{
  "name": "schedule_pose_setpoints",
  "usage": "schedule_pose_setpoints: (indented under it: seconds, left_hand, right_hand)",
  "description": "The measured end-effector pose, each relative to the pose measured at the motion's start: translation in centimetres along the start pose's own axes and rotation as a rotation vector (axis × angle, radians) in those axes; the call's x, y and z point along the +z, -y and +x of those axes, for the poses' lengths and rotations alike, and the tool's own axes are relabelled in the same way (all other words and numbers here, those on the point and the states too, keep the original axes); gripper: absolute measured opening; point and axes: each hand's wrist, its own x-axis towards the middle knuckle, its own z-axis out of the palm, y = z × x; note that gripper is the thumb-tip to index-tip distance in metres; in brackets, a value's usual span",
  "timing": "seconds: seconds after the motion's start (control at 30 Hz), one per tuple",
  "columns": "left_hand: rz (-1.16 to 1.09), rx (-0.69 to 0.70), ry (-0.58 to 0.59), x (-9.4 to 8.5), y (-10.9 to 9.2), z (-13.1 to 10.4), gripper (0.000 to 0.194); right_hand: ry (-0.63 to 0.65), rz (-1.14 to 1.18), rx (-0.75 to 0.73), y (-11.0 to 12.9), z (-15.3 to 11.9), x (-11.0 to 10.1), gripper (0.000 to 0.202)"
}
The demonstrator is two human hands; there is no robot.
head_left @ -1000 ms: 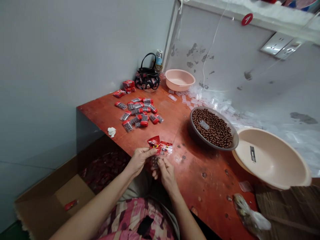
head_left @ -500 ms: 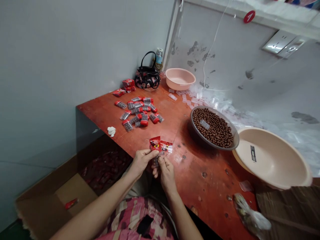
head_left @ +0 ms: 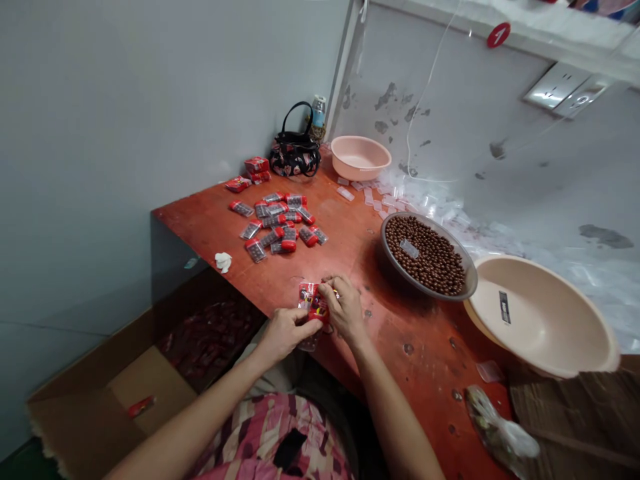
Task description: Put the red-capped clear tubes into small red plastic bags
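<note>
At the table's front edge, my left hand [head_left: 286, 335] pinches a small red candy packet [head_left: 318, 308] from the left, thumb laid across its lower part. Below that thumb shows a clear plastic case [head_left: 309, 343] with dark balls inside, partly hidden by the fingers. My right hand [head_left: 345, 310] is closed on the packet's upper right side, thumb and fingertips pressed to the red wrapper. Beyond the hands lies a loose group of filled cases with red ends [head_left: 289, 239]. To the right stands a grey basin [head_left: 383, 257] full of brown chocolate balls [head_left: 425, 257], with a clear empty case [head_left: 409, 249] on top.
A large beige basin [head_left: 565, 320] and a knotted plastic bag [head_left: 505, 427] are at the right. Farther back stand a pink basin [head_left: 360, 160], a black handbag [head_left: 295, 157] and scattered clear cases [head_left: 430, 200]. An open cardboard box [head_left: 65, 413] with red packets is below left.
My right hand has moved up from the lower case to the upper right of the red wrapper. The wrapper's top parts have shifted and folded. My left hand keeps its hold.
</note>
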Motion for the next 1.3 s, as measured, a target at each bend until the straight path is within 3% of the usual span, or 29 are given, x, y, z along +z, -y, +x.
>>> schedule_pose_setpoints:
  seconds: [0.1,0.17,0.37,0.57,0.8,0.87,1.0,1.13,1.2,1.3]
  left_hand:
    - [-0.222,-0.035,-0.021,-0.5,0.2,0.4,0.024]
    - [-0.422,-0.061,-0.054,-0.6,0.3,0.7,0.024]
    - [-0.837,-0.147,-0.047,0.1,-0.4,1.3,0.024]
    - [-0.831,-0.142,-0.002,0.3,-0.6,1.4,0.023]
    - [-0.705,-0.135,-0.182,0.8,0.3,1.4,0.021]
    - [-0.733,-0.136,-0.147,0.8,0.4,1.2,0.021]
    - [-0.79,-0.138,0.049,0.5,0.3,0.8,0.026]
    - [-0.842,-0.165,0.171,0.4,0.2,0.6,0.032]
    - [-0.861,-0.167,0.177,0.4,0.3,0.5,0.032]
    - [-0.877,-0.159,0.064,0.6,0.5,0.5,0.027]
  right_hand:
    - [-0.213,0.154,0.139,-0.5,-1.5,0.9,0.015]
    - [-0.259,0.256,0.23,-0.5,-3.1,1.4,0.021]
    - [-0.016,0.684,0.477,-0.5,-7.0,3.6,0.024]
    - [-0.01,0.785,0.549,-0.5,-7.2,4.0,0.02]
    - [-0.117,0.668,0.52,-0.4,-7.3,4.1,0.021]
    - [-0.071,0.764,0.556,-0.5,-7.3,4.1,0.019]
    - [-0.014,1.022,0.607,-0.9,-7.2,4.2,0.017]
    - [-0.048,1.021,0.588,-0.7,-7.2,4.2,0.018]
    - [-0.064,0.988,0.569,-0.5,-7.2,4.1,0.022]
    - [-0.038,0.933,0.545,-0.2,-7.2,4.0,0.028]
